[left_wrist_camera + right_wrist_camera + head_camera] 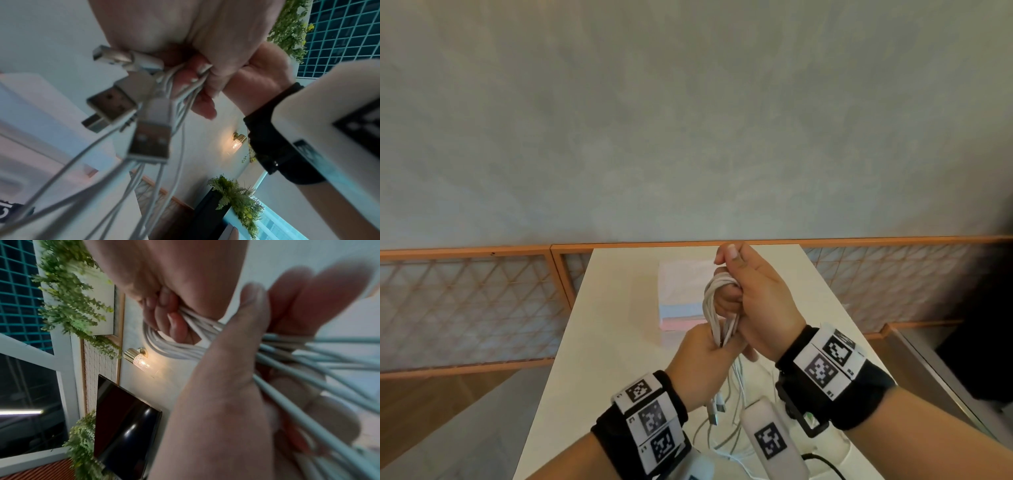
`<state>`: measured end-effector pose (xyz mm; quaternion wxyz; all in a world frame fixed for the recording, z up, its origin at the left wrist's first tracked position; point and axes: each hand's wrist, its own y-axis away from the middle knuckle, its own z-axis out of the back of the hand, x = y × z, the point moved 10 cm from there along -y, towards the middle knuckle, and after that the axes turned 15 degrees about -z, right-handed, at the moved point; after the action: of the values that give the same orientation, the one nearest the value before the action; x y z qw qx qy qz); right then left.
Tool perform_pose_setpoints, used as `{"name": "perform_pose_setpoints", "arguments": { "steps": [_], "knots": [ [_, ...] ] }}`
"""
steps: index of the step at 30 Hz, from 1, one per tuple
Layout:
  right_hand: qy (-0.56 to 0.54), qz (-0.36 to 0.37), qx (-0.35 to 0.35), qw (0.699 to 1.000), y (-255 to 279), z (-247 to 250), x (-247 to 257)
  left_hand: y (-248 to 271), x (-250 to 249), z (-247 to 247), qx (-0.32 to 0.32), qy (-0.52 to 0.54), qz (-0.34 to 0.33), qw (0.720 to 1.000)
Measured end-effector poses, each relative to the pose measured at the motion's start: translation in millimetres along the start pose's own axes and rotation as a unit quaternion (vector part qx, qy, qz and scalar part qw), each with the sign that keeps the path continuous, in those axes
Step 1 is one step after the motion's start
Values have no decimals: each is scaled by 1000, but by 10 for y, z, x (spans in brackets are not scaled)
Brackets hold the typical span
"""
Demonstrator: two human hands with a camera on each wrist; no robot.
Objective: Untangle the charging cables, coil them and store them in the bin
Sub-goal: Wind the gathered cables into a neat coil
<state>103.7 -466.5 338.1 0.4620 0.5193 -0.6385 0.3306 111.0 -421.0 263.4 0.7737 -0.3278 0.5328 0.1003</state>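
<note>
A bundle of white charging cables (713,301) is held upright above the white table (619,342). My left hand (702,353) grips the bundle's lower end, and USB plugs (717,407) dangle below it. My right hand (753,301) holds the looped top, its fingers (726,299) curled through the loop. In the left wrist view my left hand (205,78) clamps several strands, with USB plugs (148,142) hanging close to the lens. The right wrist view shows my right hand (164,318) hooked round the cables (174,348). A pale pastel bin (678,274) sits on the table behind the hands.
More loose white cables (736,387) lie on the table beneath my wrists, and a black cord (822,459) runs at the near right. The table is narrow, with floor on both sides. A wooden lattice rail (482,301) lines the wall behind.
</note>
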Motion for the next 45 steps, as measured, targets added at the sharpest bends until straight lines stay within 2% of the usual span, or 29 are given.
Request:
{"name": "perform_pose_setpoints", "arguments": {
  "steps": [4, 6, 8, 10, 12, 14, 19, 22, 31, 34, 36, 39, 41, 45],
  "knots": [
    [45, 9, 10, 999, -8, -21, 44, 18, 18, 10, 23, 15, 44, 999],
    [155, 29, 4, 987, 3, -24, 111, 1, 12, 60, 12, 32, 55, 998],
    [276, 34, -11, 961, 37, 22, 82, -12, -25, 150, -14, 51, 69, 996],
    [307, -21, 21, 951, 62, 100, -174, -33, -93, 228, -39, 79, 68, 994],
    [308, -98, 98, 941, 145, 51, -555, -65, -170, 266, -46, 97, 62, 992],
    [297, -133, 135, 936, 233, -16, -765, -77, -182, 289, -46, 103, 65, 991],
    [295, -142, 125, 937, 238, 4, -864, -50, -181, 334, -30, 83, 54, 995],
    [334, -138, 101, 927, 224, 63, -904, -54, -220, 340, -21, 44, 34, 998],
    [396, -99, 34, 912, 229, 255, -857, -90, -235, 683, -60, -32, -11, 998],
    [386, -86, 12, 918, 223, 307, -794, -90, -203, 684, -91, 66, 0, 994],
    [387, -82, 2, 919, 221, 352, -772, -76, -186, 671, -122, 157, 17, 980],
    [395, -76, -5, 916, 228, 436, -796, -88, -223, 712, -180, 218, 20, 959],
    [422, -76, -13, 903, 238, 509, -864, -106, -215, 735, -211, 257, 26, 943],
    [426, -108, -44, 897, 238, 735, -1001, -119, -136, 827, -262, 322, 48, 909]
  ]
}}
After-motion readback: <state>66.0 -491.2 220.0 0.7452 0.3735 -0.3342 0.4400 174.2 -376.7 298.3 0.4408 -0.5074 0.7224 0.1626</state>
